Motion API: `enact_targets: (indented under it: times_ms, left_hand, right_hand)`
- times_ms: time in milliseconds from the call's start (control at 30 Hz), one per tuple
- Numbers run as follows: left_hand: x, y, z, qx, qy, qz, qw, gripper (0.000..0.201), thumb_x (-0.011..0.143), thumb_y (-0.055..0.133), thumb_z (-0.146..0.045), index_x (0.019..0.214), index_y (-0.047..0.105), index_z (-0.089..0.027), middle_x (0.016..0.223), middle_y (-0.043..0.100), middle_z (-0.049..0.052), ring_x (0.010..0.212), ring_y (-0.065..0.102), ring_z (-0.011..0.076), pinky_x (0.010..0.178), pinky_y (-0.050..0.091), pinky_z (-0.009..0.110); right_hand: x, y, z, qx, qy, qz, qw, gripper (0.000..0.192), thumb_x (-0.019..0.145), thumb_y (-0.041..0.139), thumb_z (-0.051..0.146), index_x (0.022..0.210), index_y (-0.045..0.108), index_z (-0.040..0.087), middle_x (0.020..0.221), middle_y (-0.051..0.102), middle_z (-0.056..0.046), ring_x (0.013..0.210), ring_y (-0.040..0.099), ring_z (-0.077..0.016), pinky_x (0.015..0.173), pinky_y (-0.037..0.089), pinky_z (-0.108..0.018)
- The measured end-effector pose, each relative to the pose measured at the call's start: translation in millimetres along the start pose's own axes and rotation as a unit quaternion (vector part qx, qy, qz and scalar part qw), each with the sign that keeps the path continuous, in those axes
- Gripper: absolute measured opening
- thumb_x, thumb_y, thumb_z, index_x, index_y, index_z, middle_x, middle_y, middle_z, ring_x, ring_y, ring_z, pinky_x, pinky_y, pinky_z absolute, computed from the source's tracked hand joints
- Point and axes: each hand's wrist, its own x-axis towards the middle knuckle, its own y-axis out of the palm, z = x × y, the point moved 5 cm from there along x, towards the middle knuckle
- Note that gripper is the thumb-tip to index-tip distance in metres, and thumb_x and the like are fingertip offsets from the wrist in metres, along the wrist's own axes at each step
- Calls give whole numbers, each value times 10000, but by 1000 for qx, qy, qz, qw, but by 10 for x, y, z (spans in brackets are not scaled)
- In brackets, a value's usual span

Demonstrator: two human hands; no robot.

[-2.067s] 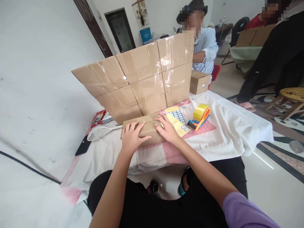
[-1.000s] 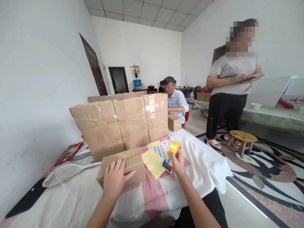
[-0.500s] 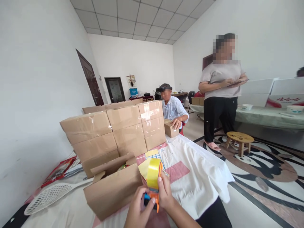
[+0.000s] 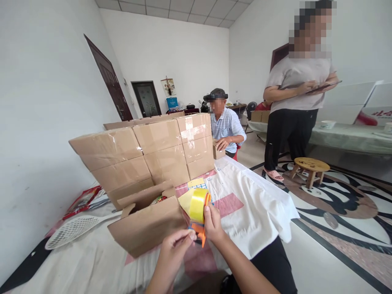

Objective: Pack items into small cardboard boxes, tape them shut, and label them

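My right hand [image 4: 213,223] grips a tape dispenser [image 4: 207,200] by its orange side, with a wide roll of yellow tape [image 4: 197,206] on it. At the dispenser's lower front, my left hand [image 4: 177,247] is closed in a pinch, thumb against forefinger; whatever lies between them is too small to make out. Just left of the dispenser stands a cardboard box [image 4: 148,228] with its top flaps up. Something shiny and colourful [image 4: 159,199] shows inside it. A yellow sheet [image 4: 184,202] lies partly behind the tape roll.
Stacked taped boxes [image 4: 165,163] form a wall behind the open box. A white slotted scoop [image 4: 76,230] and red packets [image 4: 82,202] lie at left. Across the table a seated person [image 4: 228,126] touches a small box [image 4: 218,150]. Another person stands right, near a wooden stool [image 4: 311,164].
My left hand has drawn back from around the dispenser's lower part into a pinch at its edge. My right hand keeps its hold. The camera view has tilted down.
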Motion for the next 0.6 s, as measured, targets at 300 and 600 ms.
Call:
enact_targets:
  times_ms: [300,600]
  left_hand:
    - [-64,184,2,-14,-92,31,995,492,576,866,-573,803,796,-143,727,752,92,648,664,193,658,546,304]
    - [-105,235,-65,13,-127,77,989,354,663,807,-479,808,780,-157,757,753,70,622,628,163,658,522,290]
  right_hand:
    - [192,-294,-280,58,146,-122,980,435,1044,379,512,725,443,223,636,433,22,565,387,-141,540,308,-294]
    - [240,-494,-355,20,130,-88,987,456,1041,384,539,710,396,225,632,392,36,570,345,-124,558,273,-293]
